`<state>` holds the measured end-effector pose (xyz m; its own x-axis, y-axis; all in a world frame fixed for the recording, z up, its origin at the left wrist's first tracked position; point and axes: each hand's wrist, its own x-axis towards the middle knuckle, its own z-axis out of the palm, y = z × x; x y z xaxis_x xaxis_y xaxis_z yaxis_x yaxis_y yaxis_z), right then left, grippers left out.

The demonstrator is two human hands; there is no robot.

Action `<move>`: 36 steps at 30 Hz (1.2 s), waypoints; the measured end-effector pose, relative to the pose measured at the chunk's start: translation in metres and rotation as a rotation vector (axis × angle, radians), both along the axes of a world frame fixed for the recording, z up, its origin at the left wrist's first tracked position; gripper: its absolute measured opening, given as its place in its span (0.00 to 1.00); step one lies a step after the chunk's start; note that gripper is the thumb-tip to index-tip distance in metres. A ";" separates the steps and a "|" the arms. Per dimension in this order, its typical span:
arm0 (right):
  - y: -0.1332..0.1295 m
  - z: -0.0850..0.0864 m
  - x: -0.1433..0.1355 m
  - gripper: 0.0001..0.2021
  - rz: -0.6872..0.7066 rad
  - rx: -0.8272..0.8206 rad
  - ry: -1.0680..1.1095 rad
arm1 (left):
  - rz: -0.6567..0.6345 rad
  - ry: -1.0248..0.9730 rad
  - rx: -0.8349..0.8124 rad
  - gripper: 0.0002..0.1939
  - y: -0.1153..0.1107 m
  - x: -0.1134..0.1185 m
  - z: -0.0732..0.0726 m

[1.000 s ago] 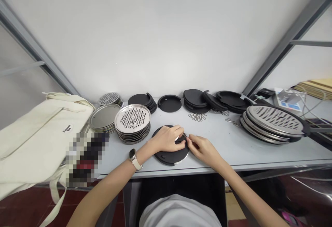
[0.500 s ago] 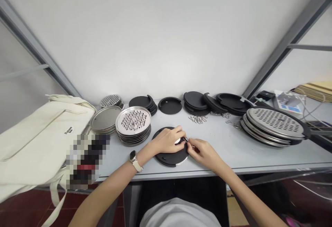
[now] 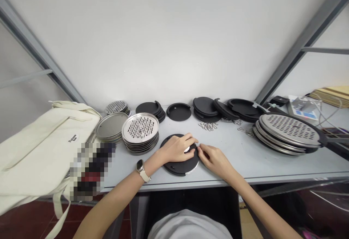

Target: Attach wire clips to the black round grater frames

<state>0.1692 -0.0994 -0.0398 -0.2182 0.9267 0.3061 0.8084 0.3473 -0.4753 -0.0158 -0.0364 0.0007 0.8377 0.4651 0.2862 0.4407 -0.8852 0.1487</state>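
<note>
A black round disc [image 3: 181, 167] lies near the front edge of the table, with a silvery rim showing at its lower right. My left hand [image 3: 178, 148] lies over it and grips it, thumb and fingers bent around a white spot [image 3: 187, 149] near its right side. At the disc's right edge, my right hand [image 3: 214, 159] pinches a small metal wire clip [image 3: 196, 144]; the fingertips of both hands nearly meet there. Fingers hide most of the clip, so I cannot tell whether it passes through the disc.
To the left stand a stack of round grater plates [image 3: 140, 130], plain metal discs [image 3: 111, 126] and a cream bag [image 3: 46, 144]. Black round holders [image 3: 178, 112] line the wall. Loose wire clips [image 3: 208, 126] lie mid-table. Larger perforated plates [image 3: 290, 130] are stacked at right.
The clip in my right fingers has turned slightly and shows less at the disc's edge. Both hands stay in nearly the same place on the disc.
</note>
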 end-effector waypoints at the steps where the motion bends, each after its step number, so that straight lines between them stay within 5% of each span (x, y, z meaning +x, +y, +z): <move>1: 0.000 0.000 0.000 0.13 0.003 -0.002 0.001 | -0.011 -0.007 -0.004 0.15 0.000 0.000 0.000; 8: 0.000 0.000 0.000 0.13 0.022 -0.013 0.017 | -0.098 -0.013 -0.052 0.17 0.000 0.000 -0.001; 36: -0.002 -0.001 -0.001 0.14 -0.051 0.098 0.018 | -0.126 -0.077 -0.150 0.19 0.001 0.000 -0.002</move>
<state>0.1686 -0.1017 -0.0412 -0.1650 0.9018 0.3993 0.8176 0.3515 -0.4560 -0.0156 -0.0352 -0.0017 0.8702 0.4002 0.2873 0.3102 -0.8981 0.3117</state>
